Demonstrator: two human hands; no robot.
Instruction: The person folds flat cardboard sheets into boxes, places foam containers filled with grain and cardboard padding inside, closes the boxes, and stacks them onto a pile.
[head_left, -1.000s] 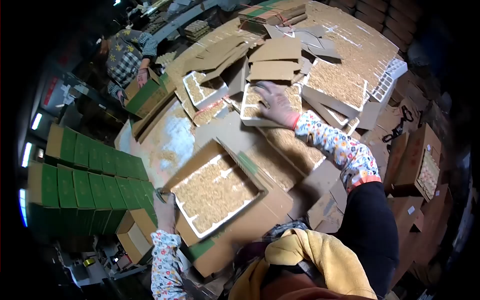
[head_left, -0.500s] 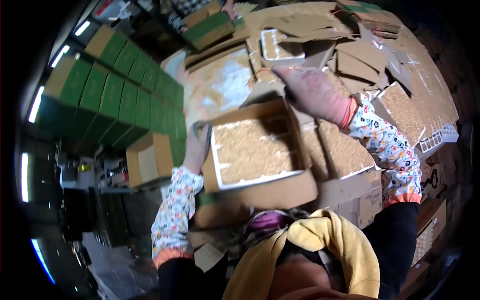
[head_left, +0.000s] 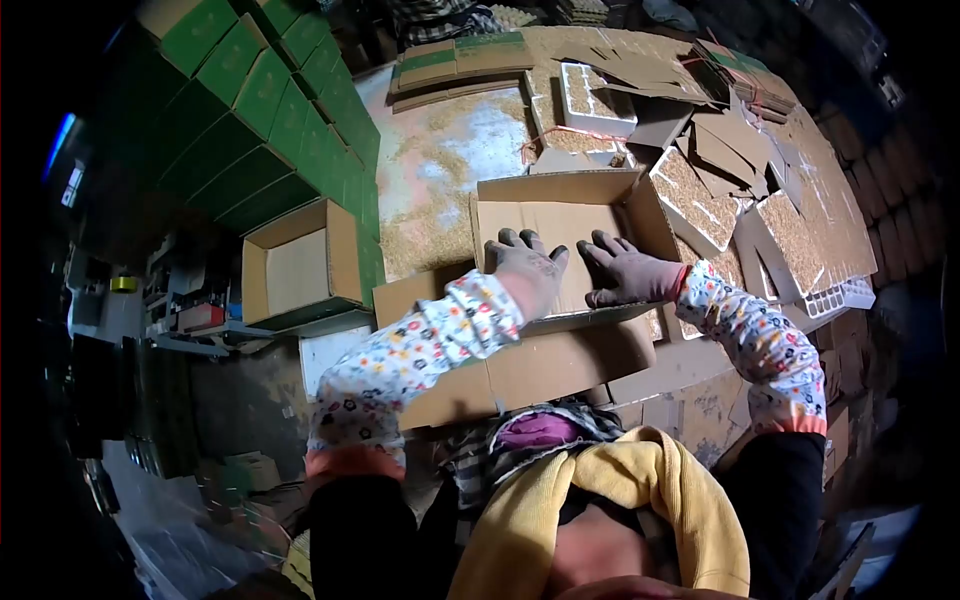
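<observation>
- Stacked green cartons point(head_left: 260, 110) stand left of the open carton point(head_left: 655, 215) before me; filled trays point(head_left: 690, 200) lie to its right.
- Its cardboard panel point(head_left: 572, 215) should handle light and stiff, not slippery, though easily creased; I'd take it by the edges.
- That panel lies inside the carton, beneath my left hand point(head_left: 530, 272) and right hand point(head_left: 632, 272), fingers spread, grasping nothing.
</observation>
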